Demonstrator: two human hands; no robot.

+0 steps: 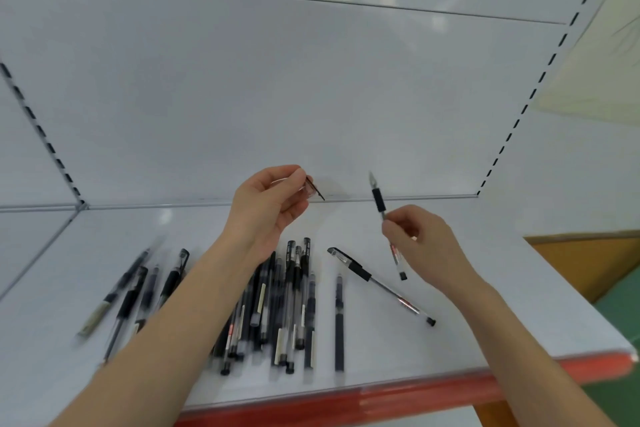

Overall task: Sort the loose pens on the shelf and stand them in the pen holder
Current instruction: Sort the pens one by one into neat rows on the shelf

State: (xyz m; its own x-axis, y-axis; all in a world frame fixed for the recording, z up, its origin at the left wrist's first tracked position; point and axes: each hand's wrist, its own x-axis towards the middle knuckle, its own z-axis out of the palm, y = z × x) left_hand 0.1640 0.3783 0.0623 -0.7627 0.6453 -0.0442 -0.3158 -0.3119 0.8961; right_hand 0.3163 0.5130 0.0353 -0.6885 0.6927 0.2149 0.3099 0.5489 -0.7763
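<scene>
Up at the white shelf (536,295), the person has both bare arms stretched out over the loose pens. Their left grip (270,204) pinches a small clear cap (311,188) with a dark clip between thumb and fingertips, raised above the shelf and close to the back panel (311,97). Their right grip (422,239) is curled round the barrel of an uncapped pen (379,199), whose point is upward and tilted a little to the left, near the cap but apart from it. Below, a heap of pens (291,302) lies partly under the left forearm, with a looser group (138,288) blurred off to the left. A single dark pen (339,322) lies alone, and a capped pen (377,282) lies slanted near the right wrist. No pen holder shows from this angle, so I reckon none of them is standing yet.

It looks to me as if the cap is about to go on. The cap is small and held only at the fingertips, so a missed push could flick it away, or jab the bare point into a finger and leave ink. The left forearm hangs right over the heap, whose ends reach near the red front edge (381,399), and a careless sweep could roll some off
</scene>
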